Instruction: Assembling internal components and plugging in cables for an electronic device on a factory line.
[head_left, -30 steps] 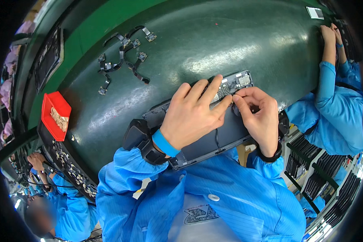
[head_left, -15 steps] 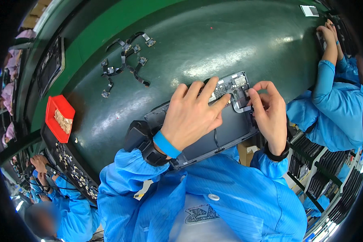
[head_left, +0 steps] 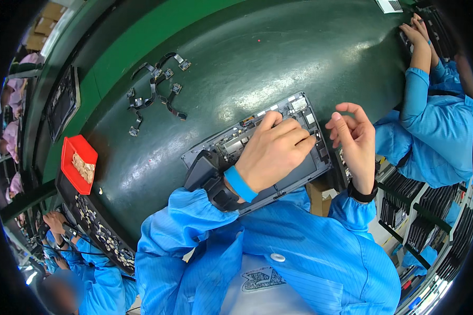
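Note:
A thin grey tablet housing (head_left: 231,137) with circuit parts along its far side lies at the table's near edge, tilted up toward the right. Above its right half, my left hand (head_left: 276,149) bends its fingers together, the tips pointing right near the end of the housing. What those fingertips hold, if anything, is hidden beneath them. My right hand (head_left: 356,142) hovers just off the housing's right end, palm up, with its fingers loosely bent and apart and nothing visible in them. Small camera-like modules on black flex cables (head_left: 155,86) lie in a loose group farther left.
A red bin (head_left: 69,165) with tan pieces stands at left, above a dark tray (head_left: 97,226) of small parts. Another device (head_left: 64,105) leans at far left. Co-workers in blue sit at right (head_left: 431,126) and lower left (head_left: 97,278). Racks (head_left: 425,210) stand lower right.
My left hand has gone from spread fingers on the board to bent fingers farther right. My right hand has come away from the flex cable at the housing's right end and opened.

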`<action>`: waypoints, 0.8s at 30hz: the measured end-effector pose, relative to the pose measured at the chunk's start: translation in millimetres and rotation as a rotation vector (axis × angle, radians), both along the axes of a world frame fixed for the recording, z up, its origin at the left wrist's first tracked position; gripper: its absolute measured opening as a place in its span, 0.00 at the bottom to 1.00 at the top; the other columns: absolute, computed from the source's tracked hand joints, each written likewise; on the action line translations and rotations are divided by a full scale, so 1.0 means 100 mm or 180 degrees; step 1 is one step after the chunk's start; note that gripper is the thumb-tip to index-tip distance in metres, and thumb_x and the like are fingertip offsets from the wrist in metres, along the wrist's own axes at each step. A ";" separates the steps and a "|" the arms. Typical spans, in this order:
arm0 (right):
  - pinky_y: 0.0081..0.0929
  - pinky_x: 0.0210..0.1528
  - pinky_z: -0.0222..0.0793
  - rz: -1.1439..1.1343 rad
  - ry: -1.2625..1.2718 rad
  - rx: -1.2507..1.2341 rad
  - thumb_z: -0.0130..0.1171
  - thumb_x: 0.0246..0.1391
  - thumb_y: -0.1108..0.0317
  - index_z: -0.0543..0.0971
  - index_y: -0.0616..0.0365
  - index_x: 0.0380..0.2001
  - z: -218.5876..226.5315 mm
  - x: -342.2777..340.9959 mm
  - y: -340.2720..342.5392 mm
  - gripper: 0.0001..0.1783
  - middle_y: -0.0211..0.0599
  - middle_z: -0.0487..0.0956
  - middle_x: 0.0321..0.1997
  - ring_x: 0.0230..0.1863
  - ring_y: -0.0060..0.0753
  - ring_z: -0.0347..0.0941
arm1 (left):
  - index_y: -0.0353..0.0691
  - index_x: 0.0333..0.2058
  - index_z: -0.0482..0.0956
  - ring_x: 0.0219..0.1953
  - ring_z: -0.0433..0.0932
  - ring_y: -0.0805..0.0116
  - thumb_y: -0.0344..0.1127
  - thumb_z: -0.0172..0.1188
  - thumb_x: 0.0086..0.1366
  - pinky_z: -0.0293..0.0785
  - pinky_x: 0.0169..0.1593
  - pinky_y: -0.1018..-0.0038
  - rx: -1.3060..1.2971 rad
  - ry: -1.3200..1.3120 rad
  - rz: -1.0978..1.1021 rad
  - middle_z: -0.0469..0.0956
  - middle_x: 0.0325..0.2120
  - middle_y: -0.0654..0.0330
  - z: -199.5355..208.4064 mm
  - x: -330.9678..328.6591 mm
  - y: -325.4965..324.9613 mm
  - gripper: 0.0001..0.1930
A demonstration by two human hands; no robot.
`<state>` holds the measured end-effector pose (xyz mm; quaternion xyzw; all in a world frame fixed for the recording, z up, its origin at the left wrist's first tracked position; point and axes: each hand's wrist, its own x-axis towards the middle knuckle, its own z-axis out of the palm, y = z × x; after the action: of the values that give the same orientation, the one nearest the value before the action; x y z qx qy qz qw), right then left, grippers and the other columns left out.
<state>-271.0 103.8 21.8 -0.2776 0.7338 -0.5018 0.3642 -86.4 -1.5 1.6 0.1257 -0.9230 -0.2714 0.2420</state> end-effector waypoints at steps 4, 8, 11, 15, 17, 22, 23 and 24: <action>0.13 0.28 0.66 -0.0041 0.0118 0.0058 0.63 0.68 0.66 0.76 0.61 0.53 0.00 -0.03 0.02 0.15 0.31 0.83 0.33 0.29 0.12 0.72 | 0.43 0.37 0.85 0.42 0.78 0.71 0.34 0.67 0.58 0.67 0.48 0.68 -0.0229 -0.0188 -0.0017 0.82 0.35 0.68 -0.02 -0.05 0.01 0.07; 0.13 0.29 0.66 0.0006 0.0103 0.0112 0.63 0.67 0.66 0.76 0.61 0.52 0.03 0.00 0.01 0.15 0.30 0.83 0.33 0.30 0.12 0.72 | 0.44 0.36 0.85 0.42 0.78 0.71 0.34 0.68 0.58 0.68 0.48 0.67 -0.0322 -0.0198 0.0015 0.82 0.35 0.68 -0.03 -0.05 0.02 0.07; 0.13 0.29 0.66 0.0006 0.0125 0.0142 0.63 0.67 0.65 0.77 0.60 0.52 0.01 -0.01 0.03 0.15 0.30 0.83 0.33 0.30 0.12 0.72 | 0.44 0.36 0.85 0.42 0.78 0.70 0.34 0.69 0.57 0.68 0.48 0.67 -0.0344 -0.0197 0.0029 0.82 0.36 0.69 -0.01 -0.05 0.02 0.08; 0.13 0.29 0.66 -0.0015 0.0152 0.0172 0.64 0.67 0.65 0.78 0.60 0.52 0.02 -0.01 0.03 0.15 0.29 0.83 0.33 0.30 0.12 0.72 | 0.43 0.37 0.86 0.44 0.78 0.69 0.34 0.70 0.56 0.69 0.49 0.67 -0.0275 -0.0110 0.0176 0.82 0.37 0.68 -0.03 -0.10 0.04 0.09; 0.13 0.30 0.66 0.0021 0.0144 0.0160 0.64 0.67 0.65 0.78 0.60 0.51 0.00 -0.01 0.03 0.15 0.29 0.83 0.33 0.30 0.12 0.72 | 0.43 0.38 0.86 0.44 0.78 0.69 0.33 0.70 0.56 0.69 0.48 0.67 -0.0299 -0.0019 0.0270 0.82 0.38 0.67 -0.05 -0.12 0.05 0.09; 0.13 0.30 0.66 0.0084 0.0207 0.0152 0.64 0.67 0.65 0.79 0.60 0.51 -0.01 0.00 0.03 0.14 0.28 0.83 0.34 0.31 0.12 0.72 | 0.41 0.38 0.87 0.44 0.79 0.68 0.33 0.71 0.57 0.69 0.48 0.69 -0.0129 0.0013 0.0152 0.83 0.38 0.65 -0.06 -0.14 0.03 0.09; 0.13 0.30 0.66 0.0086 0.0242 0.0170 0.64 0.67 0.65 0.79 0.61 0.50 0.00 0.01 0.02 0.14 0.28 0.83 0.33 0.31 0.12 0.72 | 0.41 0.38 0.87 0.44 0.79 0.68 0.33 0.71 0.57 0.69 0.48 0.69 -0.0130 0.0013 0.0156 0.83 0.38 0.65 -0.06 -0.14 0.03 0.09; 0.13 0.31 0.66 0.0082 0.0279 0.0188 0.64 0.67 0.65 0.79 0.61 0.50 0.01 0.01 0.02 0.14 0.29 0.83 0.33 0.31 0.12 0.72 | 0.41 0.37 0.87 0.44 0.79 0.67 0.33 0.71 0.57 0.69 0.47 0.69 -0.0099 -0.0006 0.0154 0.83 0.39 0.65 -0.06 -0.14 0.03 0.09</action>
<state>-270.0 105.6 22.5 -0.2979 0.7599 -0.4625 0.3462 -100.5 1.4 -4.1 0.1445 -0.9241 -0.2509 0.2496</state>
